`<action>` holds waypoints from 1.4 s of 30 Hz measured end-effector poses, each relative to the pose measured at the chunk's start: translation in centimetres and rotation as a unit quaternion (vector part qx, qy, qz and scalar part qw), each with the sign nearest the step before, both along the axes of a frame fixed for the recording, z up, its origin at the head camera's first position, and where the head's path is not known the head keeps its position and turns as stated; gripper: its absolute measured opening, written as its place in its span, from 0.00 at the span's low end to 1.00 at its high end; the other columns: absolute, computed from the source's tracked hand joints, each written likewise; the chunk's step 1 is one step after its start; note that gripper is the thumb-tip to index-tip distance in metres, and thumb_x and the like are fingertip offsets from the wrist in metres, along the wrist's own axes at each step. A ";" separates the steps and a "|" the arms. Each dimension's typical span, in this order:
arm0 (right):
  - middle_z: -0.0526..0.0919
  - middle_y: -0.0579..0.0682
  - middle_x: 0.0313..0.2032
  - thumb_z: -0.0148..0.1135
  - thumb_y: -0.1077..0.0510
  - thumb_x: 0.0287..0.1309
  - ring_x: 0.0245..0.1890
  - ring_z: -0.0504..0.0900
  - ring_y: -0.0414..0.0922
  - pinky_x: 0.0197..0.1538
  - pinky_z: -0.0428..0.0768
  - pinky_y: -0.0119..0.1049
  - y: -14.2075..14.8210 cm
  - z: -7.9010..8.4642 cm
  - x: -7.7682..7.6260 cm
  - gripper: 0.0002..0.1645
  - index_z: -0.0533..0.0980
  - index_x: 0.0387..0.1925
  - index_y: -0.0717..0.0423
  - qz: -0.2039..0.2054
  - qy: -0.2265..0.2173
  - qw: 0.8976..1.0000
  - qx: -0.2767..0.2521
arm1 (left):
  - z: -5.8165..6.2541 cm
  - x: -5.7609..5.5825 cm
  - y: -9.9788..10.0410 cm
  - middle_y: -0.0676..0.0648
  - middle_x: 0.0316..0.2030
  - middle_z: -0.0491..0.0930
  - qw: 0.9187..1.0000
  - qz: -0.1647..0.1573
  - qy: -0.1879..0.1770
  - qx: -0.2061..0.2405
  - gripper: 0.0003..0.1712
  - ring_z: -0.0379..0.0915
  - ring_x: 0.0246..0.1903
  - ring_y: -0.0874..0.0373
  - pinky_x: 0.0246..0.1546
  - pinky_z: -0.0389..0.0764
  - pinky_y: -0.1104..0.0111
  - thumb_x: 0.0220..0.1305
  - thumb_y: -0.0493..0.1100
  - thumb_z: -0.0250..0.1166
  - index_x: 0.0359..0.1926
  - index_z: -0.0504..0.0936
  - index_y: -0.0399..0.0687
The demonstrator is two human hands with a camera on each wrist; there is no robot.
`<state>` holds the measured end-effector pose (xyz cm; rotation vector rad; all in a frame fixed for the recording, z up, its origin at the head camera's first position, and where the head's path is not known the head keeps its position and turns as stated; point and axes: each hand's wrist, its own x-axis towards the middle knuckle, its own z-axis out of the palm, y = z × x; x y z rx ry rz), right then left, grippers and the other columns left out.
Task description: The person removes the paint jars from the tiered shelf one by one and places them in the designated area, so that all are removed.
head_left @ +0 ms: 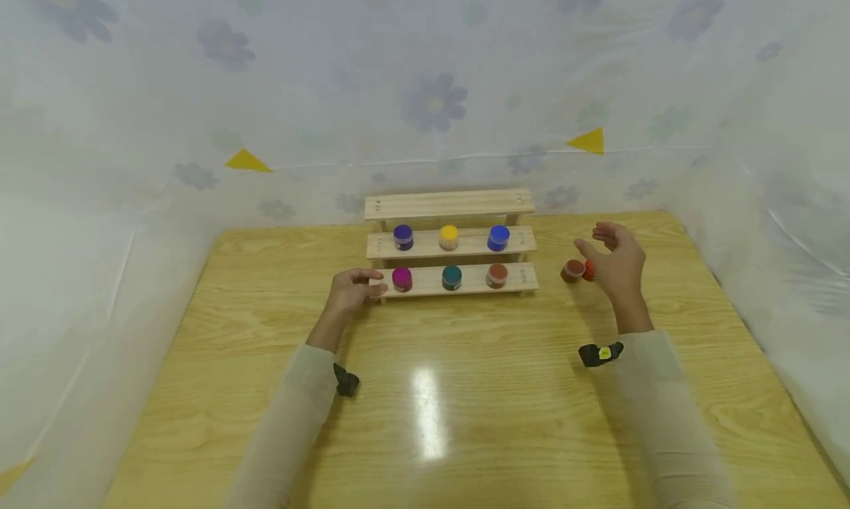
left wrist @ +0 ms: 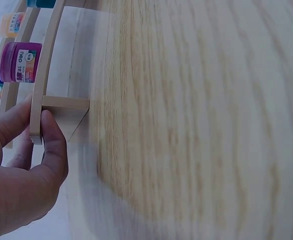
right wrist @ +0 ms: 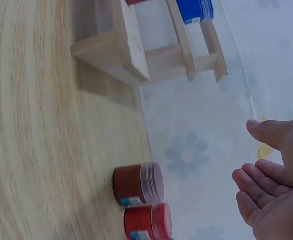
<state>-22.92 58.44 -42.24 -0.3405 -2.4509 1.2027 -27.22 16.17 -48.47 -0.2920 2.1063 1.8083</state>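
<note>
My left hand (head_left: 352,291) pinches the left end of the lowest step of a three-step wooden rack (head_left: 425,284), thumb on one face and fingers on the other in the left wrist view. On that step stand a magenta paint jar (head_left: 401,279), a teal jar (head_left: 451,277) and a reddish-brown jar (head_left: 496,276). The middle step bears a purple jar (head_left: 403,237), a yellow jar (head_left: 448,237) and a blue jar (head_left: 498,237). My right hand (head_left: 620,262) holds nothing, thumb and fingers apart, near a brown jar (right wrist: 131,185) and a red jar (right wrist: 146,221) on the table.
The rack's top step (head_left: 449,203) carries no jars. Behind the wooden table (head_left: 465,391) hangs a pale flowered sheet (head_left: 372,96) with yellow triangles (head_left: 587,142) on it. Similar pale sheeting runs along both sides.
</note>
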 end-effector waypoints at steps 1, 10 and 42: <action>0.75 0.61 0.55 0.64 0.51 0.58 0.54 0.73 0.53 0.65 0.70 0.45 -0.3 0.0 0.0 0.32 0.69 0.59 0.65 0.003 0.002 1.000 -0.003 | 0.0 0.0 0.0 0.51 0.34 0.78 1.000 0.000 0.001 -0.002 0.16 0.75 0.29 0.60 0.40 0.80 0.66 0.55 0.36 0.70 0.45 0.81 0.39; 0.74 0.60 0.56 0.64 0.46 0.57 0.59 0.72 0.56 0.68 0.63 0.51 -2.4 0.0 -0.6 0.35 0.68 0.60 0.62 0.038 -0.008 0.999 -0.036 | -0.1 0.0 -0.1 0.51 0.37 0.78 1.000 -0.006 0.001 0.001 0.16 0.76 0.30 0.61 0.42 0.80 0.66 0.55 0.37 0.70 0.45 0.81 0.39; 0.78 0.59 0.52 0.69 0.48 0.54 0.54 0.76 0.55 0.60 0.73 0.51 -9.9 -1.3 -3.0 0.32 0.72 0.56 0.61 0.143 -0.013 0.989 -0.048 | -0.3 0.1 0.0 0.50 0.35 0.78 1.000 -0.002 0.008 0.012 0.16 0.77 0.30 0.61 0.40 0.80 0.69 0.55 0.35 0.69 0.46 0.81 0.37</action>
